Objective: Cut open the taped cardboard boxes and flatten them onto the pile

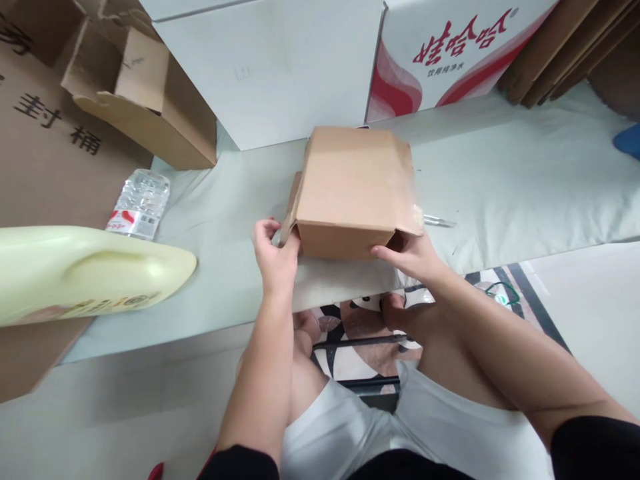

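A small brown cardboard box rests on the pale green cloth, close to the edge nearest me. My left hand grips the box's near left corner, its thumb at a side flap that sticks out. At the near right corner my right hand holds the box, with the thumb on the front face by a dark gap under a flap. The fingers behind that corner are partly hidden. Just right of the box lies a thin, clear and silvery pen-like item.
Large white cartons stand behind the box, one with red lettering. To the left are an opened cardboard box, a water bottle and a big pale yellow bottle. Folded cardboard leans at the back right.
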A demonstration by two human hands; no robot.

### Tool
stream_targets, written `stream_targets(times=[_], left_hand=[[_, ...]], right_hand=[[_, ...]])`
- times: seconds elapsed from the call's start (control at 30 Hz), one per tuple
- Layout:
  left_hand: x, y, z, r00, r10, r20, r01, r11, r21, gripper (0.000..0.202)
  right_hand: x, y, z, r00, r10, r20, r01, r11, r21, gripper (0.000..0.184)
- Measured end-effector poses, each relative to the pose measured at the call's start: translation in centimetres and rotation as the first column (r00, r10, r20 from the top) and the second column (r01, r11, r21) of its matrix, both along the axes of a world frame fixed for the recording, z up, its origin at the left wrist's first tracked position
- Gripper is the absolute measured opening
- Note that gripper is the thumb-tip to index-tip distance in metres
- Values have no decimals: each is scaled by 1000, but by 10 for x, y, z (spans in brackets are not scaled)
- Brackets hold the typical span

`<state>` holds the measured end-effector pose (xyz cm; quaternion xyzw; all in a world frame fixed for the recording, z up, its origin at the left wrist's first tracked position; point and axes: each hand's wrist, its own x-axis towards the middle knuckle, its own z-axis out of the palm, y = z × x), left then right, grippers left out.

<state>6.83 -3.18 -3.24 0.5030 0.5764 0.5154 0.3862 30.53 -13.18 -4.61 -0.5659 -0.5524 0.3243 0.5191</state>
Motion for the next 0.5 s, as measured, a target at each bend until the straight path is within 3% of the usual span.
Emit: stream_targets(times=[0.07,0.17,0.3,0.4,0.5], left_hand=[[0,2,-6,995,-62,-74,62,998,-1,22],[1,7,-12,990,-131,-56,131,991,-3,31],[-1,12,-16,960,-256,-116,267,959,99,42],[-7,15,-13,908,-405,-106,416,902,117,52],[-12,15,-7,884,-448,-136,466,870,160,54]], right_hand=[[0,-1,-1,1000,-4,1,4,1000,-30,59],[0,-3,-3,1000,-1,15,1,1000,-28,59],[2,-2,-3,999,-16,30,18,999,-51,66],[7,0,-2,989,-134,58,138,987,-80,72],[13,3,-1,947,-302,108,311,946,-88,73]])
